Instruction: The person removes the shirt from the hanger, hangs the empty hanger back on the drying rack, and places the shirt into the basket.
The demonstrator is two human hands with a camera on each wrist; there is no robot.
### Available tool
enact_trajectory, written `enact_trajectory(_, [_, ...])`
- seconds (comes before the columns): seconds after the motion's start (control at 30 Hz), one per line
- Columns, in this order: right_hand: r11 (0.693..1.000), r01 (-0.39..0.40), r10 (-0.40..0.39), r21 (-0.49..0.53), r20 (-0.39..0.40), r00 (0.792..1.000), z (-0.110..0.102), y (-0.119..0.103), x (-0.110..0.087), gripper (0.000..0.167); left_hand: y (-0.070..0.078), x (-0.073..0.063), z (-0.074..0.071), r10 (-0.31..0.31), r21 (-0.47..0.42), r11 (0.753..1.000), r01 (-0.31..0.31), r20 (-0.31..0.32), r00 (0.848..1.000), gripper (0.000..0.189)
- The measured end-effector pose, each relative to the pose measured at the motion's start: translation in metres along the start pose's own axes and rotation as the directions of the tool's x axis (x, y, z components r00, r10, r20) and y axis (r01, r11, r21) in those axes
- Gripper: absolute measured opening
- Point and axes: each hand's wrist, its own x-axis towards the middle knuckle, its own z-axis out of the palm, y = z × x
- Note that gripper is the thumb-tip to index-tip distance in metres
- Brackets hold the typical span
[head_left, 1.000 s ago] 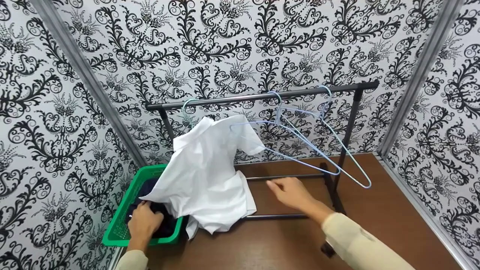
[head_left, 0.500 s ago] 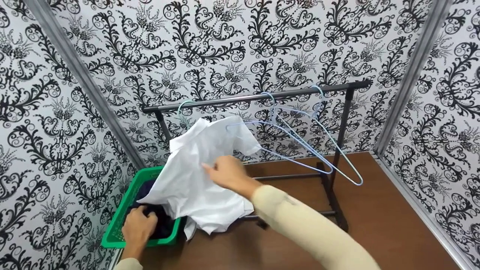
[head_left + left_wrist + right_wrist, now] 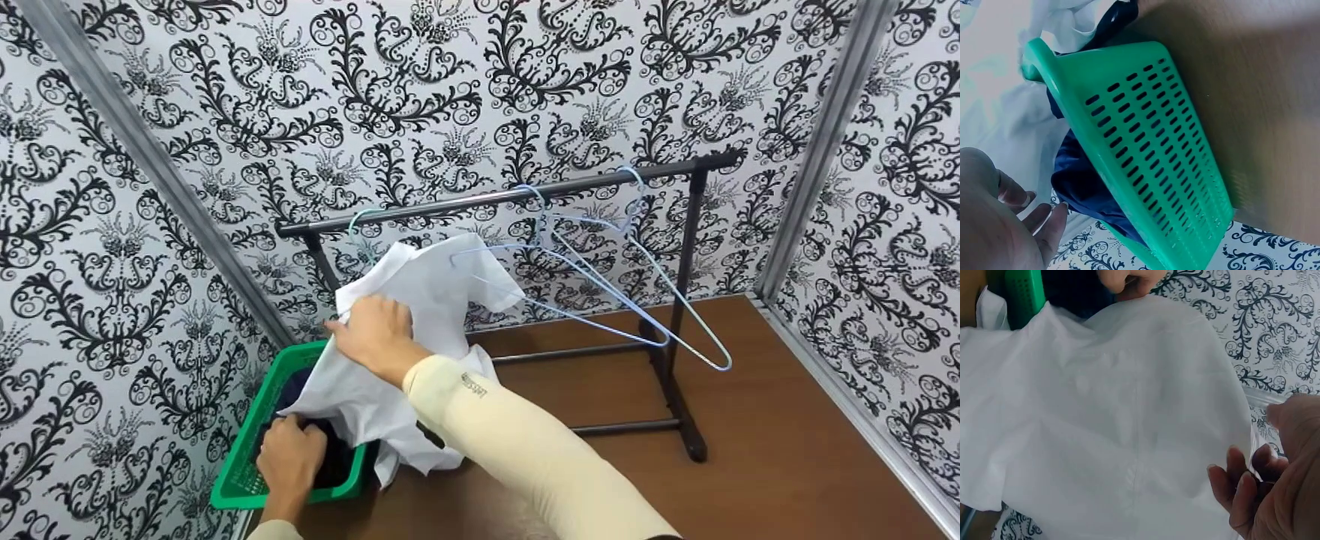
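Observation:
A white collared short-sleeved shirt (image 3: 435,300) hangs at the rack's left end, beneath a pale green hanger hook (image 3: 364,217). My left hand (image 3: 292,454) pinches the shirt's lower left edge just above a green basket (image 3: 341,489); part of that grip is hidden in the head view. My right hand (image 3: 1275,478) is at the shirt's edge near the collar, its fingers loosely bent in front of the cloth and the thumb apart from them. Dark navy cloth (image 3: 1086,183) lies in the basket.
A dark metal clothes rack (image 3: 480,199) stands on the brown table (image 3: 772,420). Two light blue hangers hang right of the shirt; the nearer hanger (image 3: 600,326) overlaps its right sleeve. Black-and-white patterned walls (image 3: 525,90) enclose the table at the back and sides.
My right hand has swept left from beside the rack, across the shirt's front, to its left edge near the collar. My left hand stays by the basket at the shirt's lower edge.

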Motion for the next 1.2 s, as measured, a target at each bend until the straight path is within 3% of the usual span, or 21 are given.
enact_trajectory(0.1, [0.997,0.053,-0.053,-0.055,0.003,0.999,0.004,0.006,0.001,0.044,0.0,-0.003,0.002,0.008,-0.006,1.0,-0.008,-0.027,1.0,0.033])
enact_trajectory(0.17, [0.997,0.061,-0.061,-0.056,0.011,0.998,0.006,0.011,0.002,0.042,-0.001,-0.005,0.004,0.015,-0.007,1.0,-0.015,-0.042,0.999,0.031])
enact_trajectory(0.33, [1.0,0.015,-0.015,-0.01,-0.016,1.0,0.006,0.013,0.006,0.063,-0.004,-0.006,0.011,0.025,-0.022,0.999,-0.026,-0.033,0.999,0.031])
enact_trajectory(0.47, [1.0,-0.003,0.003,-0.018,-0.013,1.0,0.007,0.007,0.009,0.067,-0.009,-0.006,0.011,0.006,-0.022,1.0,-0.006,0.003,1.0,0.036])
enact_trajectory(0.63, [0.993,0.001,0.0,-0.115,0.008,1.0,0.011,0.005,0.009,0.048,-0.016,-0.006,0.01,-0.01,-0.022,1.0,0.011,0.023,1.0,0.037])
enact_trajectory(0.77, [0.988,0.037,-0.033,-0.149,0.028,0.999,0.008,0.01,0.005,0.028,-0.018,-0.009,0.009,0.002,-0.026,1.0,-0.003,-0.036,0.999,0.032])
enact_trajectory(0.9, [0.986,0.08,-0.073,-0.145,0.053,0.996,0.001,0.018,-0.002,0.025,-0.018,-0.011,0.008,0.0,-0.043,0.999,-0.004,-0.095,0.996,0.028])
enact_trajectory(1.07, [0.98,0.115,-0.111,-0.163,0.037,0.993,-0.011,0.032,-0.013,0.03,-0.018,-0.008,0.009,0.037,-0.041,0.998,-0.038,-0.036,0.999,0.034])
enact_trajectory(1.2, [0.991,0.108,-0.11,-0.084,-0.008,0.994,-0.021,0.043,-0.018,0.038,-0.019,-0.005,0.01,0.014,-0.02,1.0,-0.013,0.021,1.0,0.042])
